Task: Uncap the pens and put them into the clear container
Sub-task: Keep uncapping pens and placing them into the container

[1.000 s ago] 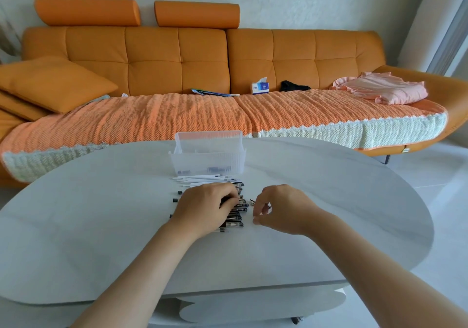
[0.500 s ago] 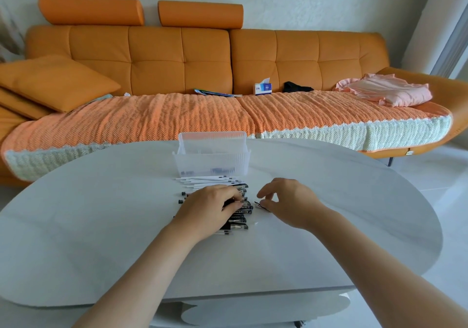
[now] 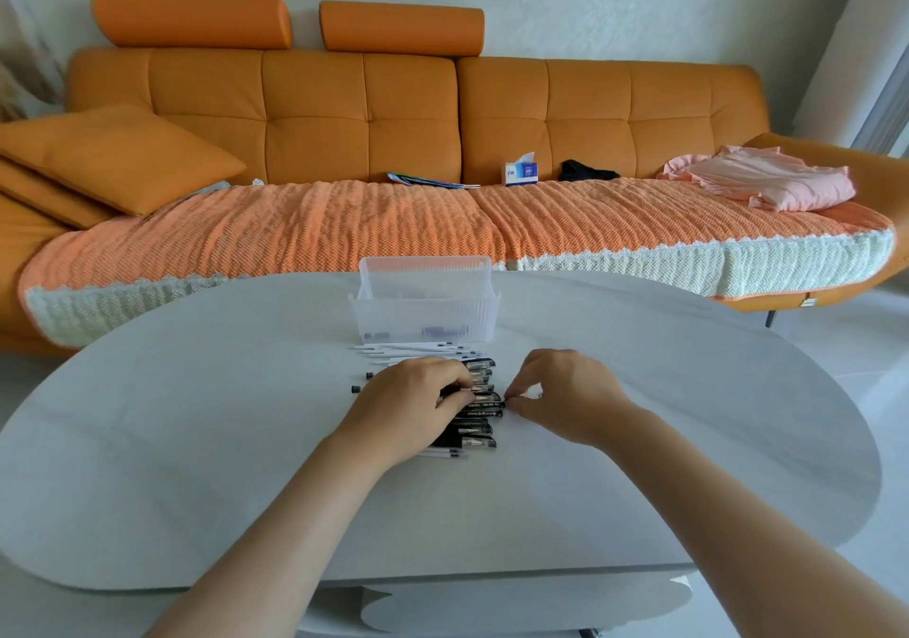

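A row of black capped pens (image 3: 479,413) lies side by side on the white table (image 3: 196,465). Behind them lie several white uncapped pens (image 3: 418,349), just in front of the clear container (image 3: 425,310). My left hand (image 3: 418,403) rests on the black pens, its fingers curled around one in the middle of the row. My right hand (image 3: 565,394) pinches the right end of that same pen with thumb and forefinger. The pen's left part is hidden under my left hand. Two small black caps (image 3: 361,381) lie to the left of the row.
An orange sofa (image 3: 442,145) with a knitted throw runs behind the table. On it lie a cushion (image 3: 113,160), a tissue box (image 3: 520,174) and folded pink cloth (image 3: 767,184). The table's rounded edge curves off at the right over a white floor.
My right hand has moved left to the end of a black pen and pinched it. My left hand stays on the row. The view has shifted slightly.
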Tool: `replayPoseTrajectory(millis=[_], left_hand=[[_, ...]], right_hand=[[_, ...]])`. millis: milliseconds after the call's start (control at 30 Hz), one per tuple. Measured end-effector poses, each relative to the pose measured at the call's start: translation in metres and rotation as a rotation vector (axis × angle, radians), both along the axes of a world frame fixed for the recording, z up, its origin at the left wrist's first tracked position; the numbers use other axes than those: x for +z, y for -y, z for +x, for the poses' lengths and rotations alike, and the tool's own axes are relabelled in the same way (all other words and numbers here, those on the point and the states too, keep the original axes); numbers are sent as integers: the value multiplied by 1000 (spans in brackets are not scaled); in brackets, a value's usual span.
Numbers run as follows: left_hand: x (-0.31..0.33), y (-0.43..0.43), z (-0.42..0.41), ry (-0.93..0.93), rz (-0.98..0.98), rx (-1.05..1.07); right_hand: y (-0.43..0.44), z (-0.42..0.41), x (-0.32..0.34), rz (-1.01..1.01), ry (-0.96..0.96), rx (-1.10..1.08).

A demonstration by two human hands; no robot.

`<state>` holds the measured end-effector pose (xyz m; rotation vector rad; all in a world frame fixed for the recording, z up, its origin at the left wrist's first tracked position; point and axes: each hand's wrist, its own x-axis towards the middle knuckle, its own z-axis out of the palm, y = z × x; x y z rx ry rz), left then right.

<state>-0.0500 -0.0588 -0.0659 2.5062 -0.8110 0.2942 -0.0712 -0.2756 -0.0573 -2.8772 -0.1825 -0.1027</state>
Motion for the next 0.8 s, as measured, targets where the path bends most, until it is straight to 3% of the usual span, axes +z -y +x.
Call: replayPoseTrajectory(millis=[300, 800], left_hand=[[2, -1, -2, 10, -16, -4], [3, 1, -1, -15, -52, -28]], right_hand=[[-5, -3, 8, 370, 34, -15], [-20, -8, 11, 535, 26, 77]])
